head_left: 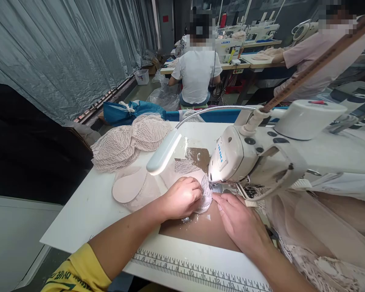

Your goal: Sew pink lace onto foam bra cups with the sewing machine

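Lace, pale and open-worked, is what is being handled here: a small lace piece (206,194) is held on the table (88,211) just in front of the needle end of the white sewing machine (261,158). It is pinched by the left hand (182,198), whose fingers are curled closed over its near edge. The right hand (240,223) is laid flat and unclenched beside it, with the fingertips touching the lace from the other side and nothing grasped.

The piece is judged to be very light, limp and easily stretched or snagged, since the mesh is fine and see-through. It is best taken at its edges with flat fingertips and kept pressed to the table, as a one-point pull would likely distort it.

Behind the left hand, two smooth pink foam cups (129,188) are laid on the table, and a heap of lace pieces (130,142) is piled beyond them. More lace cloth (322,263) is draped under the machine arm at the right. A lamp head (163,156) is hung over the work.

As for containers, a white bin (142,76) is set on the floor by the curtain; what is in it cannot be told.
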`<state>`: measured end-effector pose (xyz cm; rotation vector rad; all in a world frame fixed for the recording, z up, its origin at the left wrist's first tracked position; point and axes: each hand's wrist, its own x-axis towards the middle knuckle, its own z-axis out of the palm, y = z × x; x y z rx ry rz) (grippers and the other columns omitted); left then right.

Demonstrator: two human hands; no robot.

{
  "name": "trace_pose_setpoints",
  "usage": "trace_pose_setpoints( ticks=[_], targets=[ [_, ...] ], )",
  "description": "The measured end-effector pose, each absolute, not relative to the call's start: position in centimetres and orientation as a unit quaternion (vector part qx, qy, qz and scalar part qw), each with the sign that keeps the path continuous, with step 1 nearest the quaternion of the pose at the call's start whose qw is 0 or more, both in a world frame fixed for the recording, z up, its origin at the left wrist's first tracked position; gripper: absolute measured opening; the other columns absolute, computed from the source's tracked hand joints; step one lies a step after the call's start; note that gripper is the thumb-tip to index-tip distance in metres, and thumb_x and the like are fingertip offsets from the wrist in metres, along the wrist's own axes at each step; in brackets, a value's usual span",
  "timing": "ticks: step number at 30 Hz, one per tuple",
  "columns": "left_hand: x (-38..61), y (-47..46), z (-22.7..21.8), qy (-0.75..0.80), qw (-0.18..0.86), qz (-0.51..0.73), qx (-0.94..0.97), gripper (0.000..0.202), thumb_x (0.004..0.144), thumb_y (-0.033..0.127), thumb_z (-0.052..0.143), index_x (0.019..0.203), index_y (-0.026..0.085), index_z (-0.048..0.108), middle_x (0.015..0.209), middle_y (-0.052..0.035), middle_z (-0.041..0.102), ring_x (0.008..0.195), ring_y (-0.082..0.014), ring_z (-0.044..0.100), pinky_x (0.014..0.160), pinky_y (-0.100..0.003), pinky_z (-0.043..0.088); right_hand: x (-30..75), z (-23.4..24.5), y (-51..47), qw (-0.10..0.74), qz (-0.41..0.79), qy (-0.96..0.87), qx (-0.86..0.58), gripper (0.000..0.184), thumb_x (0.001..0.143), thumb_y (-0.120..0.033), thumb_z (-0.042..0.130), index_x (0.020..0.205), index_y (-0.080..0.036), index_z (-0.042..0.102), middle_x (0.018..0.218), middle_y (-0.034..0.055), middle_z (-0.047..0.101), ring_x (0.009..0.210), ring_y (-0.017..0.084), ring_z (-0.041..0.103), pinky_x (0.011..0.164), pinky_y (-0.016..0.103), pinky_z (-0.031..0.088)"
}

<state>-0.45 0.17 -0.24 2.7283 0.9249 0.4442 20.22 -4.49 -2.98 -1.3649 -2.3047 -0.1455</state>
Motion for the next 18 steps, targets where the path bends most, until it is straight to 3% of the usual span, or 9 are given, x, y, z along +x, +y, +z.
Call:
trace_pose_setpoints(
  ticks=[3, 12, 18],
  targets=[
    [-0.37, -0.02, -0.12, 0.317, 0.118, 0.149, 0.929, 0.020, 0.088, 0.030, 0.054, 0.078, 0.014, 0.060, 0.086, -0.0070, 0.062, 0.089, -0.0194, 0.055, 0.084, -0.032, 0.042, 20.29, -2.96, -4.60, 0.226, -0.046, -0.839, -0.493, 0.033, 0.090, -0.013, 0.041, 0.105, -0.015, 0.070, 0.096, 0.0056, 0.072, 0.080, 0.021, 0.062, 0.065, 0.030, 0.047],
    [-0.07, -0.19, -0.53, 0.352, 0.157, 0.175, 0.906, 0.008, 0.083, 0.018, 0.056, 0.077, 0.015, 0.060, 0.085, -0.0056, 0.064, 0.088, -0.0195, 0.055, 0.082, -0.033, 0.041, 20.31, -2.86, -4.85, 0.239, -0.024, -0.839, -0.488, 0.031, 0.090, -0.015, 0.042, 0.101, -0.015, 0.071, 0.092, 0.0064, 0.072, 0.080, 0.021, 0.061, 0.066, 0.030, 0.047],
    [-0.10, -0.38, -0.62, 0.345, 0.158, 0.184, 0.907, 0.015, 0.089, 0.025, 0.054, 0.087, 0.019, 0.067, 0.084, -0.0043, 0.064, 0.090, -0.0191, 0.055, 0.084, -0.034, 0.039, 20.25, -2.40, -4.81, 0.239, -0.011, -0.841, -0.486, 0.029, 0.090, -0.015, 0.042, 0.098, -0.016, 0.070, 0.087, 0.0056, 0.070, 0.077, 0.019, 0.061, 0.063, 0.029, 0.046]
  ],
)
